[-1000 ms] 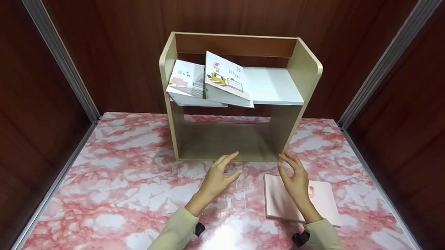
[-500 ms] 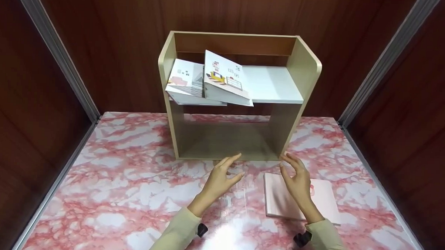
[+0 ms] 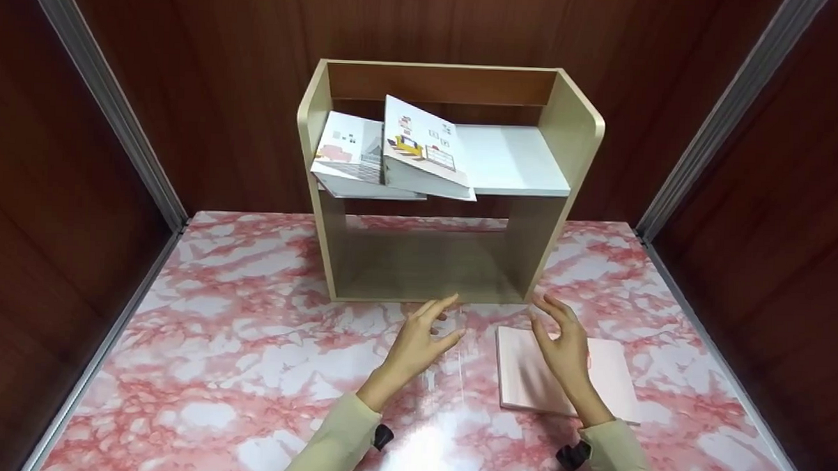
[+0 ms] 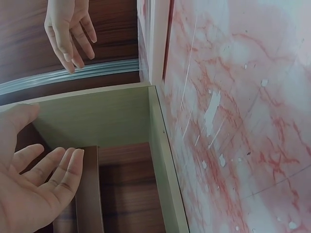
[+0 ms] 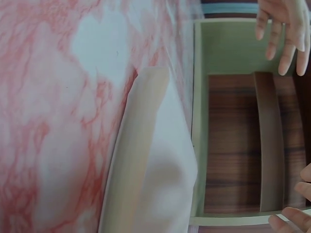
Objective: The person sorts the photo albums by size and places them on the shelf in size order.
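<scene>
My left hand (image 3: 417,343) hovers in front of the shelf's lower opening, fingers loosely bent, holding nothing. My right hand (image 3: 563,348) is raised over a pale pink book (image 3: 612,382) that lies flat on the table; its fingers are relaxed and hold nothing. Both palms face each other with a gap between them. In the left wrist view the left hand (image 4: 41,179) shows its spread fingers. Two white picture books, one with grey and pink drawings (image 3: 352,146) and one with a yellow drawing (image 3: 425,148), lean at the left on the upper board.
A small wooden bookshelf (image 3: 580,122) stands at the back of the table, with a white upper board (image 3: 512,158) and a low bottom board (image 3: 425,263). The red-and-white marbled table (image 3: 213,354) is enclosed by dark wood panels (image 3: 66,146) with metal corner strips.
Both hands have drifted slightly to the right and a little toward the body. The books and the shelf have stayed in place.
</scene>
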The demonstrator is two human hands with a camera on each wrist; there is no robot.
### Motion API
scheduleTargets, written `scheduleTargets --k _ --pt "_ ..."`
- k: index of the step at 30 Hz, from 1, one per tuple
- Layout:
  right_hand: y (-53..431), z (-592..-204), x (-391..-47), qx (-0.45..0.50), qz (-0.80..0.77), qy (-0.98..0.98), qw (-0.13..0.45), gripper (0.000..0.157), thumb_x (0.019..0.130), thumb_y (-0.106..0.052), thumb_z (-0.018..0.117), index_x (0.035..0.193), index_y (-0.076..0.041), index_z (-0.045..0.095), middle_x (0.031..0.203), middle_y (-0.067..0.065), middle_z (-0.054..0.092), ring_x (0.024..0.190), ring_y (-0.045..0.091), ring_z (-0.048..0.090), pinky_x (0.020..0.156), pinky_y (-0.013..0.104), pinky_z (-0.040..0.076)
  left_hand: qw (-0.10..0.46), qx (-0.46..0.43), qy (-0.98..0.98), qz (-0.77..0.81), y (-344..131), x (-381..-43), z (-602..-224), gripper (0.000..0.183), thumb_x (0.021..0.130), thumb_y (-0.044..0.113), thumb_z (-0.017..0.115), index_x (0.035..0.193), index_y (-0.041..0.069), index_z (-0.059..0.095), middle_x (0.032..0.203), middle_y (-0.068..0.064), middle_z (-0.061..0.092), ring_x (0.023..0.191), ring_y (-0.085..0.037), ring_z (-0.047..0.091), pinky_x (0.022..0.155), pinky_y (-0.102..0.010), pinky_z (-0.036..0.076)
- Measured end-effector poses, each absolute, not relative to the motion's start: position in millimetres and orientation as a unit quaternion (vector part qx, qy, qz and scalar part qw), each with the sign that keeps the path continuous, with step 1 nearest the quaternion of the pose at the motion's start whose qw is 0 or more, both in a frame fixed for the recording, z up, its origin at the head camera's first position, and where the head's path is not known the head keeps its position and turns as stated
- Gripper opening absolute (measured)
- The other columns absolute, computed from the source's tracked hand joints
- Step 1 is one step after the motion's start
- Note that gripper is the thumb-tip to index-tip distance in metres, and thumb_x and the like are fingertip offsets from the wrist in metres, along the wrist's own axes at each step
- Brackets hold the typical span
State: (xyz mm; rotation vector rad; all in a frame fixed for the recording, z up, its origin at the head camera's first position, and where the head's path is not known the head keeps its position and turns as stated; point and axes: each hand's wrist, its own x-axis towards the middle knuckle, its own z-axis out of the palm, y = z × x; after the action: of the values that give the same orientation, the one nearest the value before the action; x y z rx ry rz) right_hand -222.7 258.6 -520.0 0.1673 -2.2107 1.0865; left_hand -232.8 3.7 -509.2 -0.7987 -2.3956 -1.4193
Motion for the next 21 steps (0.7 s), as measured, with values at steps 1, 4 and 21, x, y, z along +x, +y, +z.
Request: scheduleTargets --k 1,4,21 --pt "258.9 -520.0 -221.9 0.062 0.414 -0.846 0.330 0.029 0.082 -0.005 0.068 0.111 -0.007 0.068 0.123 0.016 0.059 0.116 0.034 0.052 0.088 0.051 0.044 0.122 -0.275 -0.820 -0.486 4.0 -232.7 -509.5 0.055 0.085 0.027 0.068 0.136 0.019 0.048 0.124 -0.002 0.057 0.101 -0.018 0.058 0.077 -0.038 0.054" --pt "259.9 -519.8 -219.8 0.058 0.412 -0.849 0.326 0.030 0.082 -0.006 0.068 0.112 -0.009 0.068 0.123 0.014 0.058 0.117 0.033 0.052 0.085 0.052 0.045 0.123 -0.278 -0.821 -0.483 4.5 -232.7 -510.5 0.054 0.085 0.029 0.067 0.135 0.018 0.048 0.125 -0.004 0.057 0.101 -0.017 0.058 0.077 -0.037 0.054" --pt "264.2 -523.8 -216.2 0.053 0.427 -0.847 0.312 0.031 0.084 -0.007 0.066 0.114 -0.004 0.066 0.124 0.017 0.057 0.116 0.033 0.051 0.094 0.050 0.040 0.104 -0.282 -0.827 -0.476 10.7 -228.4 -517.7 0.057 0.086 0.027 0.067 0.138 0.018 0.045 0.129 -0.002 0.054 0.102 -0.016 0.057 0.078 -0.033 0.054"
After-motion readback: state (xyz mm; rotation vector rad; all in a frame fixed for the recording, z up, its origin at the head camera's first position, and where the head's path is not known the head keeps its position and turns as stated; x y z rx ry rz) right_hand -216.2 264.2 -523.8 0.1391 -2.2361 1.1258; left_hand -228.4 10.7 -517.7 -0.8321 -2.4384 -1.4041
